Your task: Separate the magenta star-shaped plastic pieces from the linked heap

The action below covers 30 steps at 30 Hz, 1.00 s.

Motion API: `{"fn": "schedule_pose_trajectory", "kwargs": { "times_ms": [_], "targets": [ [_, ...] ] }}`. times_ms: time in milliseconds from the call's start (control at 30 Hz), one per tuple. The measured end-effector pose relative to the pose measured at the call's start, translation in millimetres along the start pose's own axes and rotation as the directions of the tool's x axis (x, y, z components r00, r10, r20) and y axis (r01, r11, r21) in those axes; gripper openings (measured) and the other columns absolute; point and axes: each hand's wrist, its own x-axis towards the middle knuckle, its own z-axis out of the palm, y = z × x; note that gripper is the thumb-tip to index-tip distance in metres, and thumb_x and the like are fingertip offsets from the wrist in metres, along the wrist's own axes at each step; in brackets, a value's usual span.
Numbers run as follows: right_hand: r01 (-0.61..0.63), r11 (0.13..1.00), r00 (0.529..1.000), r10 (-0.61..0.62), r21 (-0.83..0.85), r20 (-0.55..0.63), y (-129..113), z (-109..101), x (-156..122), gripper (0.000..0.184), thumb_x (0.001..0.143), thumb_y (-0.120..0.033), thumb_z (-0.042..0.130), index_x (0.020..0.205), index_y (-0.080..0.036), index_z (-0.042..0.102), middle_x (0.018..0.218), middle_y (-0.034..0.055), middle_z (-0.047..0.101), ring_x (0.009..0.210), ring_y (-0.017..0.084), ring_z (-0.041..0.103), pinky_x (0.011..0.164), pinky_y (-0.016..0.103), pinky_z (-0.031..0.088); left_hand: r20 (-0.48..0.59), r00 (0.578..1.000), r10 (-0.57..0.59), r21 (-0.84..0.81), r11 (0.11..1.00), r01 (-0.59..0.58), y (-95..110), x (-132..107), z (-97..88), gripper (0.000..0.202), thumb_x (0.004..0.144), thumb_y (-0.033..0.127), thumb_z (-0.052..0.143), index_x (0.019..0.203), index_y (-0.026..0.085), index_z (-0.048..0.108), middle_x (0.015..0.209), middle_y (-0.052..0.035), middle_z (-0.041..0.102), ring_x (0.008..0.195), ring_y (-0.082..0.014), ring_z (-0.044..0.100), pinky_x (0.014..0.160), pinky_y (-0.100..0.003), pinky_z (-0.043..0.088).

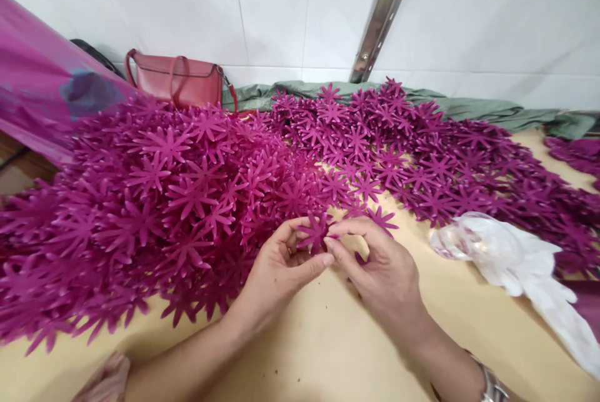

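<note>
One magenta flower layer (315,231), held in left hand (276,264), edge pinched by right hand (388,269); apparently single-piece handling, next calling for light pressure.

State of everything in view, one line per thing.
Purple flower piece: held, petals spread
Left hand: fingers closed on that piece
Right hand: thumb and finger pinched together at its edge
Left flower heap: loose, piled high
Right flower heap: loose, spread lower
Red bag: upright, flap down
Green cloth: rumpled
White item: crumpled, lying flat
Metal wristband: worn
</note>
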Motion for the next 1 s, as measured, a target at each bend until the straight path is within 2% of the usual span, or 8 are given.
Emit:
{"fn": "schedule_pose_trajectory", "kwargs": {
  "times_ms": [67,133,300,400,500,633,833,1000],
  "targets": [
    [-0.163,0.982,0.987,0.163,0.095,0.012,-1,3,-3,0.007,0.091,-0.022,0.072,0.095,-0.026,0.069,0.087,0.0003,0.073,0.079,0.019,0.07,0.074,0.033,0.057,-0.015,0.999,0.035,0.023,0.999,-0.034,-2,1,-0.7,0.035,0.076,0.019,0.085,0.105,0.021,0.066,0.097,-0.0002,0.072,0.091,-0.014,0.066,0.077,-0.023,0.051],
    [-0.254,0.955,0.967,0.253,0.15,0.029,-1,3,-4,0.004,0.091,-0.026,0.072,0.092,-0.026,0.068,0.083,-0.0001,0.07,0.072,0.018,0.066,0.069,0.032,0.055,-0.028,0.999,0.043,0.074,0.996,-0.041,-3,1,-1.6,0.029,0.078,0.02,0.083,0.102,0.02,0.066,0.089,0.0007,0.07,0.082,-0.0128,0.064,0.073,-0.023,0.05],
    [-0.233,0.961,0.953,0.256,0.148,-0.161,5,-10,7,0.003,0.091,-0.024,0.071,0.091,-0.025,0.068,0.09,0.0011,0.067,0.082,0.017,0.063,0.075,0.031,0.051,-0.01,1.0,-0.01,0.11,0.994,0.011,-3,1,-2.8,0.027,0.077,0.019,0.083,0.097,0.017,0.066,0.087,-0.0016,0.072,0.076,-0.0122,0.063,0.07,-0.023,0.05],
    [-0.228,0.962,0.912,0.265,0.149,-0.313,11,-19,14,0.008,0.092,-0.026,0.072,0.099,-0.025,0.068,0.095,0.0022,0.067,0.086,0.018,0.063,0.08,0.032,0.051,-0.039,0.999,-0.03,0.118,0.992,0.034,1,0,-3.6,0.03,0.079,0.025,0.083,0.102,0.018,0.065,0.084,-0.0012,0.072,0.07,-0.0115,0.062,0.059,-0.021,0.048],
    [-0.229,0.962,0.881,0.27,0.151,-0.388,19,-21,15,0.015,0.094,-0.031,0.069,0.108,-0.025,0.066,0.099,0.0027,0.066,0.087,0.018,0.062,0.08,0.032,0.049,-0.075,0.997,0.001,0.101,0.995,0.006,3,-2,-4.5,0.031,0.083,0.029,0.082,0.106,0.018,0.064,0.083,-0.0018,0.074,0.073,-0.0126,0.067,0.065,-0.022,0.053],
    [-0.287,0.916,0.881,0.367,0.279,-0.299,28,-16,13,0.019,0.093,-0.034,0.07,0.109,-0.025,0.071,0.105,0.0035,0.069,0.092,0.019,0.062,0.085,0.035,0.049,-0.073,0.988,0.134,0.051,0.99,-0.131,1,-5,-6.2,0.03,0.091,0.031,0.075,0.116,0.021,0.061,0.093,-0.0024,0.075,0.085,-0.0148,0.073,0.074,-0.024,0.059],
    [-0.305,0.697,0.847,0.511,0.649,-0.15,22,-11,15,0.01,0.089,-0.031,0.069,0.095,-0.025,0.074,0.099,0.0018,0.067,0.089,0.018,0.062,0.081,0.032,0.051,-0.068,0.979,0.19,0.021,0.982,-0.189,-2,-14,-5.9,0.028,0.097,0.028,0.07,0.123,0.024,0.058,0.104,-0.0025,0.074,0.09,-0.0137,0.074,0.078,-0.022,0.059],
    [-0.347,0.737,0.83,0.529,0.58,-0.176,19,-11,17,0.025,0.075,-0.028,0.088,0.084,-0.024,0.065,0.081,-0.0038,0.062,0.073,0.013,0.057,0.074,0.026,0.047,0.034,0.979,0.202,0.042,0.978,-0.203,-1,-25,4.5,0.021,0.101,0.03,0.064,0.12,0.022,0.06,0.107,-0.0047,0.076,0.093,-0.0155,0.074,0.085,-0.026,0.059]
  ]
}}
